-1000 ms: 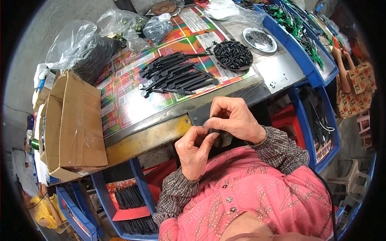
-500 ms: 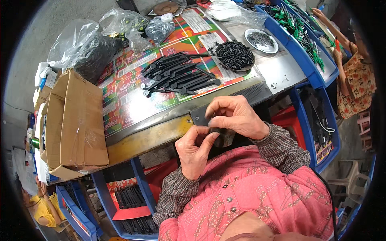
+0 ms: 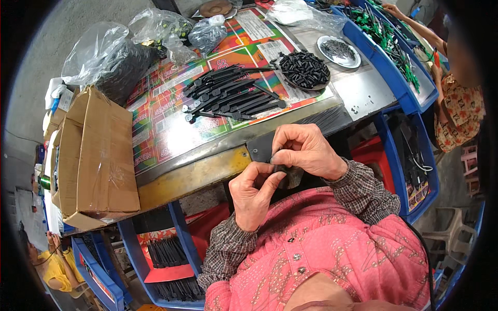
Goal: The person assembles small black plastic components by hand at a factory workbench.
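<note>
My left grip [image 3: 259,192] has thumb and forefinger closed on a small dark piece [image 3: 280,168], mostly hidden at their tips; my right grip [image 3: 301,150] pinches just above, though I can't make out on what. Ahead on the desk [image 3: 371,85], a round dish [image 3: 307,88] brims with short black tubes [image 3: 303,69], a white plate [image 3: 354,63] holds thin dark bits [image 3: 336,49], and slender black plastic strips [image 3: 233,96] lie heaped on glossy printed sheeting [image 3: 174,137] beside a creased cardboard box [image 3: 106,160].
</note>
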A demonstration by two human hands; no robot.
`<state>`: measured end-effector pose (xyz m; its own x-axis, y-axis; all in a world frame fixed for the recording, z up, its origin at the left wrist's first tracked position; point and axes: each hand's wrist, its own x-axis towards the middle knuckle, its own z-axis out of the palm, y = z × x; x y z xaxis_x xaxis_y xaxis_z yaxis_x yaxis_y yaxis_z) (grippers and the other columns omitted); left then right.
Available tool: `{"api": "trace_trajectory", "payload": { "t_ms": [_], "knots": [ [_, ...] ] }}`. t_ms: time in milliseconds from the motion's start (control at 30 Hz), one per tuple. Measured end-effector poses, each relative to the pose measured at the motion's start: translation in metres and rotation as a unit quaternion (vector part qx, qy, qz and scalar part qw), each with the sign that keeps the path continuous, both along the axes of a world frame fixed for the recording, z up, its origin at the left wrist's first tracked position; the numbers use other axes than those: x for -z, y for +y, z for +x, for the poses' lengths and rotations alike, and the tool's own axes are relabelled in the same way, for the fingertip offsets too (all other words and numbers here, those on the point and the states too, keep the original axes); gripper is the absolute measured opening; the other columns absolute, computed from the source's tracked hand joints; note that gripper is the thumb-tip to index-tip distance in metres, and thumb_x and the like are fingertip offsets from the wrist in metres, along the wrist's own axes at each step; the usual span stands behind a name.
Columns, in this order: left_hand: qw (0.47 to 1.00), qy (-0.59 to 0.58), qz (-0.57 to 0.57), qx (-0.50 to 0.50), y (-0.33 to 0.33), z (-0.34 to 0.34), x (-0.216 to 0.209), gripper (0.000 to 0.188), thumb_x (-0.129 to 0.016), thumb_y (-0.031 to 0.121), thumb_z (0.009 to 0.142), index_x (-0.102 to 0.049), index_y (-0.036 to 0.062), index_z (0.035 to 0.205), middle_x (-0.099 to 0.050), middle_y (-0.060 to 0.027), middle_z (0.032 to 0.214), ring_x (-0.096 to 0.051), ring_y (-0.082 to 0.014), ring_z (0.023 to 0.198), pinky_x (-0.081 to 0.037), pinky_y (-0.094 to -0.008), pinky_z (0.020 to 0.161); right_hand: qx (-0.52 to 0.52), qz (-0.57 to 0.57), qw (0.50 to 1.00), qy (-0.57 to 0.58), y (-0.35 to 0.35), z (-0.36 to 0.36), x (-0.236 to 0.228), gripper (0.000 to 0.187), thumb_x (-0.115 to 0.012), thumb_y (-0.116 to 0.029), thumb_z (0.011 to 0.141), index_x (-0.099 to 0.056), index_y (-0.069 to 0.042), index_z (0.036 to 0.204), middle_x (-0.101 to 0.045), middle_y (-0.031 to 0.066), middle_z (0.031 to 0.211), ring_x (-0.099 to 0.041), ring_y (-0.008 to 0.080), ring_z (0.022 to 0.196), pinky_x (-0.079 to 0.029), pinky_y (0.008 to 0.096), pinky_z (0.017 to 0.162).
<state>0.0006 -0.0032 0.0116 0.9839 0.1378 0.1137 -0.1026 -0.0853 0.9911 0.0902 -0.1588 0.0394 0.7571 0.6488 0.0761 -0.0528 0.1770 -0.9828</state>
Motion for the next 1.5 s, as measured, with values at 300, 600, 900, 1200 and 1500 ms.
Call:
{"api": "trace_trajectory", "payload": {
  "t_ms": [300, 600, 900, 1200, 1500],
  "knots": [
    [0.999, -0.029, 0.019, -0.035, -0.001, -0.002, 0.002, 0.015, -0.075, 0.003, 0.081, -0.060, -0.0007, 0.083, -0.059, 0.0029, 0.072, -0.049, -0.0023, 0.064, -0.040, -0.0182, 0.056, 0.021, -0.014, 0.999, 0.035, 0.003, -0.006, -0.010, 0.008, -0.068, -0.003, 0.086, -0.061, 0.000, 0.087, -0.061, -0.0015, 0.079, -0.054, 0.0020, 0.070, -0.044, 0.0176, 0.058],
    [0.983, -0.084, 0.134, -0.090, -0.004, -0.001, -0.002, 0.016, -0.077, 0.004, 0.076, -0.063, -0.0008, 0.083, -0.063, -0.0079, 0.068, -0.059, -0.0117, 0.057, -0.047, -0.0251, 0.054, 0.060, -0.006, 0.998, -0.035, 0.010, -0.011, 0.005, 0.011, -0.070, -0.006, 0.086, -0.060, 0.000, 0.086, -0.060, -0.0025, 0.076, -0.054, 0.0008, 0.068, -0.044, 0.0164, 0.056],
    [0.988, -0.089, 0.088, -0.092, -0.002, -0.006, 0.003, 0.014, -0.076, 0.006, 0.077, -0.064, 0.0001, 0.083, -0.064, -0.0084, 0.070, -0.061, -0.0124, 0.060, -0.049, -0.0273, 0.057, 0.090, -0.093, 0.991, -0.030, 0.015, -0.019, -0.004, 0.005, -0.065, 0.001, 0.084, -0.060, 0.000, 0.083, -0.058, -0.0012, 0.075, -0.054, 0.0026, 0.065, -0.043, 0.0172, 0.057],
    [0.965, -0.165, 0.145, -0.144, 0.007, -0.017, 0.010, 0.020, -0.077, 0.009, 0.073, -0.061, 0.0025, 0.083, -0.060, -0.0115, 0.073, -0.062, -0.0267, 0.062, -0.048, -0.0334, 0.053, 0.093, -0.024, 0.993, -0.068, 0.026, -0.029, 0.010, 0.010, -0.066, -0.004, 0.087, -0.057, 0.000, 0.088, -0.051, 0.0000, 0.080, -0.045, 0.0029, 0.058, -0.034, 0.0172, 0.049],
    [0.911, -0.080, 0.316, -0.255, 0.086, -0.074, 0.026, 0.014, -0.074, 0.005, 0.075, -0.065, 0.0006, 0.086, -0.064, -0.0146, 0.079, -0.064, -0.0296, 0.069, -0.051, -0.0365, 0.062, 0.095, -0.063, 0.987, -0.111, 0.017, -0.020, 0.011, 0.006, -0.061, -0.005, 0.090, -0.058, 0.001, 0.090, -0.051, 0.0006, 0.082, -0.046, 0.0045, 0.059, -0.033, 0.0177, 0.050]
  ]
}}
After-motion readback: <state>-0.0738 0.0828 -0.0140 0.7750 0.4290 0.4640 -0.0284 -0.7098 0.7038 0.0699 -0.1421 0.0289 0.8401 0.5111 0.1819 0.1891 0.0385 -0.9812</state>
